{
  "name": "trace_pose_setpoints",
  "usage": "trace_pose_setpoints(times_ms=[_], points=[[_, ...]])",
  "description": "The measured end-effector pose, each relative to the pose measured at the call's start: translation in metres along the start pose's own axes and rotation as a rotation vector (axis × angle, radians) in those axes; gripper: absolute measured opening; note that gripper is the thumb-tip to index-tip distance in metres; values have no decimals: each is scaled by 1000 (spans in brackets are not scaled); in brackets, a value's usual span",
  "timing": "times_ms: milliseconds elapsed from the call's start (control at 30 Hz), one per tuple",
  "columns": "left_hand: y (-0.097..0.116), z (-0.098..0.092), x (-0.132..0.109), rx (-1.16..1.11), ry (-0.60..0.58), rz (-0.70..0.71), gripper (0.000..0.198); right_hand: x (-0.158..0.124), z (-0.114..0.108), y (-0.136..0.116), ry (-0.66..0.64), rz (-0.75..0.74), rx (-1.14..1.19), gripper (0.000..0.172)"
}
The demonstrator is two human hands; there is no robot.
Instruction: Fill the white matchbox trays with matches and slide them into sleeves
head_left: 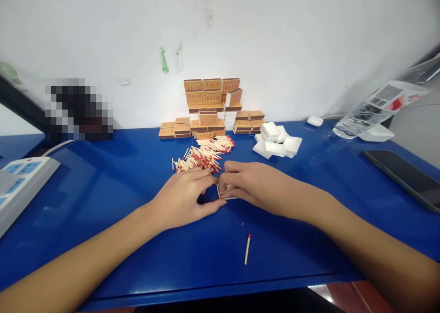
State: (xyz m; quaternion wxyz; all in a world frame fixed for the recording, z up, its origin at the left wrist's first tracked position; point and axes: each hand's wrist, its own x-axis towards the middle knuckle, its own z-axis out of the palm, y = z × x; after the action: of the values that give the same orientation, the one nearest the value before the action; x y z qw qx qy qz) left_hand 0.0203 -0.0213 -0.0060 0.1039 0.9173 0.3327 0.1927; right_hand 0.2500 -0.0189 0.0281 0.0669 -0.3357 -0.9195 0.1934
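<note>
A small white matchbox tray [218, 192] lies on the blue table between my hands, mostly hidden by my fingers. My left hand [187, 198] has its thumb and index finger curved around the tray's left end. From the right, my right hand [252, 184] reaches into the tray with its fingertips pinched together at the matches [231, 190] inside. Just beyond my left fingers is a loose heap of red-tipped matches [202, 159]. A single match [247, 249] lies nearer the table's front edge.
Orange matchboxes [208, 113] are stacked against the wall. White paper trays [277, 141] are piled to their right. At the right are a clear bottle [364, 111], a white earphone case [315, 121] and a phone [405, 175]. A power strip [25, 180] sits at the left.
</note>
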Motion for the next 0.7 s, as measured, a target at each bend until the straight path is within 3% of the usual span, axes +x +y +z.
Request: trace_pose_setpoints(times_ms=[700], points=[[-1, 1, 0, -3, -7, -8, 24, -1, 2, 4, 24, -29, 19, 14]])
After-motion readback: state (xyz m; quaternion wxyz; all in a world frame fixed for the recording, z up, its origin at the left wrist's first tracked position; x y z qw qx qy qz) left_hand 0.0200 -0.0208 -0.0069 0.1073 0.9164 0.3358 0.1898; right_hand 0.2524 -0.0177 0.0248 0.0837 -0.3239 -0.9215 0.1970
